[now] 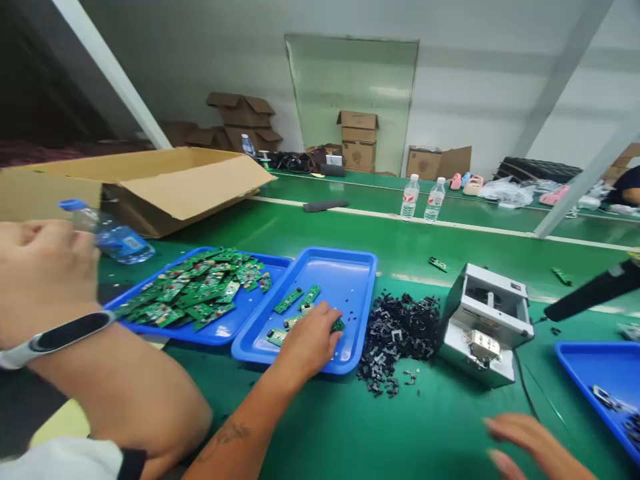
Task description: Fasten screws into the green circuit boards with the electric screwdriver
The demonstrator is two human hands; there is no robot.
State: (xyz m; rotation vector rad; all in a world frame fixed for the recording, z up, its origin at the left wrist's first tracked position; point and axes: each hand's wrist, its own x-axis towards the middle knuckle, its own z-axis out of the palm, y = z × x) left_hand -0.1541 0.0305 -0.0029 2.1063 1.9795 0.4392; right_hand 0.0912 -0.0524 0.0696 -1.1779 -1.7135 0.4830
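Observation:
My left hand (307,340) reaches into the middle blue tray (325,261), thumb and fingers closed on a small green circuit board (338,325). Several more boards (289,301) lie beside it in that tray. At the lower right, my right hand (530,440) is over the green table with thumb and fingers apart, holding nothing. Between my hands lies a pile of small black plastic parts (400,333). A white-grey machine with a metal fixture (483,343) stands just right of the pile, beyond my right hand.
Another person's bent arm with a wristband (75,333) fills the left side. Beside it are a board-filled tray (187,337), a water bottle (120,240) and a large cardboard box (190,187). At right are a black tool (595,290) and a blue tray (595,357).

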